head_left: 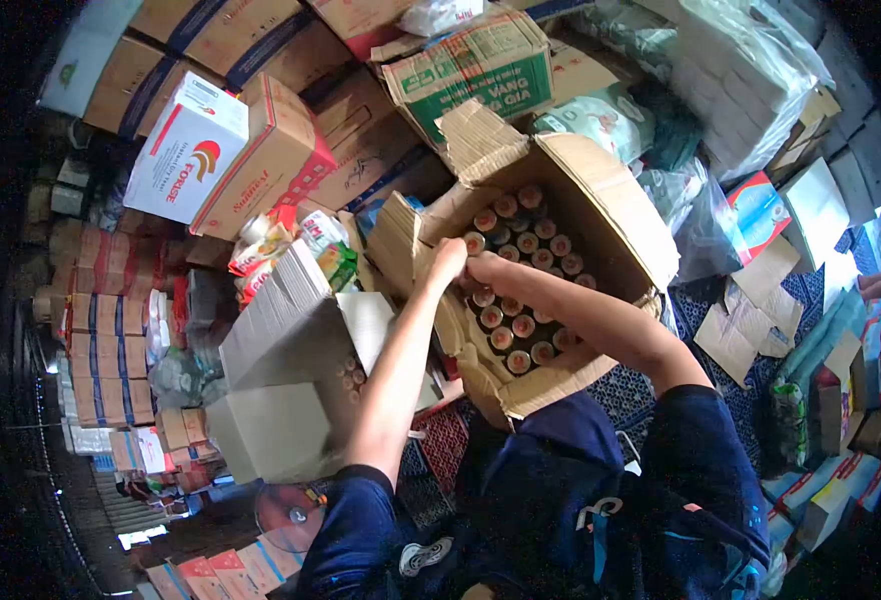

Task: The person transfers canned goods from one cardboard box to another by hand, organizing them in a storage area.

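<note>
A brown cardboard box (610, 200) stands open before me, its flaps spread. Several upright bottles with round, pale caps marked in red fill it in rows. At the box's left side my left hand (447, 260) is closed, its fingers against one capped bottle (474, 242). Close beside it, my right hand (487, 269) reaches over the rows with its fingers curled in; what they hold is hidden. To the left, an open grey-white box (270, 420) has several similar bottles (351, 378) inside.
Stacked cartons (250, 40) line the back, with a green-printed carton (480, 80) behind the brown box. A white carton (185, 150) and snack packets (260, 255) sit left. Plastic-wrapped goods (740, 90) and flattened cardboard (750, 320) lie right. A round fan (290, 515) stands lower left.
</note>
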The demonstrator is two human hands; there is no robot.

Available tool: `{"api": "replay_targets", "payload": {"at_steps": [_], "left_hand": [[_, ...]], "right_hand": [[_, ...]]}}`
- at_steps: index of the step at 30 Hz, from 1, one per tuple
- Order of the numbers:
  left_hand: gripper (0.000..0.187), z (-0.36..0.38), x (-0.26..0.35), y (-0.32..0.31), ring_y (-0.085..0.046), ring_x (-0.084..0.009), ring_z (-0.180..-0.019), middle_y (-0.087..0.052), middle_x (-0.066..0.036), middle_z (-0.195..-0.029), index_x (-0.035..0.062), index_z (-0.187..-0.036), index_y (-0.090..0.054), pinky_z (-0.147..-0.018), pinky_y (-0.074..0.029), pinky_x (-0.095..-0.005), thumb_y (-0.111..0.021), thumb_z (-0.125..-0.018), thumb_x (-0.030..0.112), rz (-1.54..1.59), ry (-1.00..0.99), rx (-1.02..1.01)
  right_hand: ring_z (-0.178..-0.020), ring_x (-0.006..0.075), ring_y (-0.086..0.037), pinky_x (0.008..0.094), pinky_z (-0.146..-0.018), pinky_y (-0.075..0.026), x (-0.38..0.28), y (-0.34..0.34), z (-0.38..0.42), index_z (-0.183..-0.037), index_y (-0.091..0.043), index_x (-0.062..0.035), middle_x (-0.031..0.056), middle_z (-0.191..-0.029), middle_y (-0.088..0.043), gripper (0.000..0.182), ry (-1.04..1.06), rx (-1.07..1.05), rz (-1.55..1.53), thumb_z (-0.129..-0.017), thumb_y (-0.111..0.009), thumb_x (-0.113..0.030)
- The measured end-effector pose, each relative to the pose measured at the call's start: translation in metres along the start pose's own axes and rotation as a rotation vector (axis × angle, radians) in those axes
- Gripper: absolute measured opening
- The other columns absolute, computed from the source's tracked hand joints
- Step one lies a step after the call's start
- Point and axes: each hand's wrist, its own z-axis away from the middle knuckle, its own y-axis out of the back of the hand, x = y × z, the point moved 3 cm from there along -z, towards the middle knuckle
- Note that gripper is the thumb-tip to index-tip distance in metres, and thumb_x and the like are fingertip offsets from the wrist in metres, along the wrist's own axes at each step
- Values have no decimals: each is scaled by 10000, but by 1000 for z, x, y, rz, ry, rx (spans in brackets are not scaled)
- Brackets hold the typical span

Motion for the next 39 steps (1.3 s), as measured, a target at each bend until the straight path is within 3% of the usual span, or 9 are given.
{"api": "replay_targets", "payload": {"at_steps": [5, 6, 10, 11, 14, 18, 25, 35, 39], "left_hand": [[201, 32, 12, 30, -658, -428, -828, -632, -302, -807, -51, -803, -673, -705, -522, -487, -630, -811, 145, -59, -105, 76], [147, 45, 15, 39, -691, -282, -776, -699, -184, -843, -7, -881, -692, -696, -526, -375, -605, -858, 109, -39, -145, 116], [247, 79, 17, 65, -694, -183, -838, -726, -100, -880, 18, -942, -698, -730, -515, -305, -693, -878, 257, 381, -51, 136], [252, 79, 7, 61, -674, -193, -660, -705, -146, -777, 29, -921, -709, -612, -505, -319, -694, -861, 273, 529, -208, 200], [204, 110, 14, 83, -640, -88, -641, -710, -78, -756, 3, -977, -685, -573, -481, -243, -692, -878, 182, 700, -180, 109], [307, 149, 2, 108, -673, -128, -698, -700, -100, -869, 33, -1140, -588, -601, -564, -260, -680, -894, 191, 1091, -190, -113], [272, 233, -82, 142, -679, -149, -651, -690, -102, -797, 20, -1108, -576, -568, -568, -273, -675, -894, 156, 1136, -230, -155], [266, 349, -280, 96, -682, -157, -681, -683, -114, -826, 2, -1082, -544, -574, -567, -255, -669, -896, 144, 1237, -112, -127], [248, 356, -349, 49, -679, -166, -699, -666, -94, -830, 2, -1059, -536, -583, -573, -293, -671, -890, 124, 1169, -132, -115]], "right_hand": [[-645, 166, -588, 312, -553, -480, -20, 9, 34, -840, -615, -50, 37, -759, -604, 114, -32, -39, -212, -877, -593, -156], [-679, 168, -595, 309, -588, -493, -28, 15, 48, -853, -613, -46, 37, -769, -601, 114, -14, -60, -219, -884, -584, -152], [-804, 184, -611, 313, -701, -523, -61, 24, 125, -1075, -543, -6, 73, -868, -606, 213, 36, -135, -364, -899, -557, -126], [-815, 186, -614, 318, -696, -523, -63, 23, 135, -1119, -522, 1, 82, -891, -609, 255, 50, -112, -366, -897, -555, -121], [-851, 190, -627, 302, -732, -498, -85, 20, 178, -1200, -480, 19, 119, -1004, -610, 344, 182, -117, -367, -899, -551, -131], [-958, 160, -605, 281, -819, -470, -103, 3, 206, -1253, -486, -15, 90, -1100, -601, 374, 340, -112, -157, -912, -552, -155], [-1126, 166, -524, 321, -993, -410, -147, -95, 226, -1296, -435, 32, 121, -1198, -568, 470, 458, -321, -14, -922, -628, -178], [-1078, 171, -582, 312, -925, -477, -161, -301, 183, -1326, -465, 16, 111, -1168, -618, 447, 383, -579, 310, -915, -604, -92], [-996, 219, -639, 330, -866, -517, -137, -365, 142, -1297, -500, 12, 163, -1102, -654, 416, 497, -712, 533, -943, -594, -183]]}}
